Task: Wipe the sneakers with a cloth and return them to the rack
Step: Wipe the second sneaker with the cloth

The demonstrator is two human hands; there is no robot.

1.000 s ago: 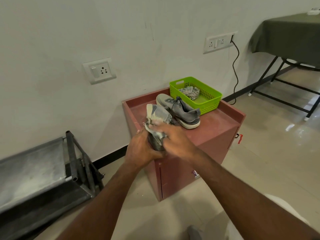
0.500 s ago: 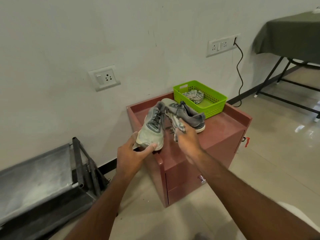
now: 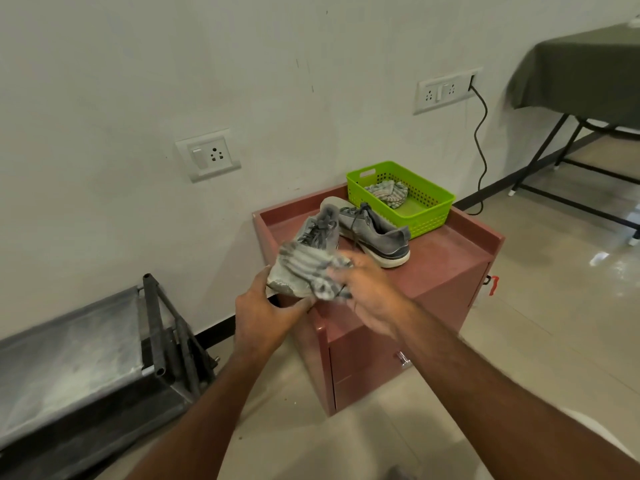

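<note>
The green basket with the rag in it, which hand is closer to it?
The right hand. It holds a striped cloth against the sneaker, in front of the green basket. The left hand grips the sneaker's toe, farther out and away from the basket.

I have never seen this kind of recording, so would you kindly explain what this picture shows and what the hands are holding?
No machine here: a person wears a camera on the head, looking down at both bare hands. The left hand holds a grey sneaker by its toe, and the right hand presses a striped cloth over it. On the red cabinet lie the second sneaker and a green basket with another cloth. A dark metal rack stands at lower left.
</note>
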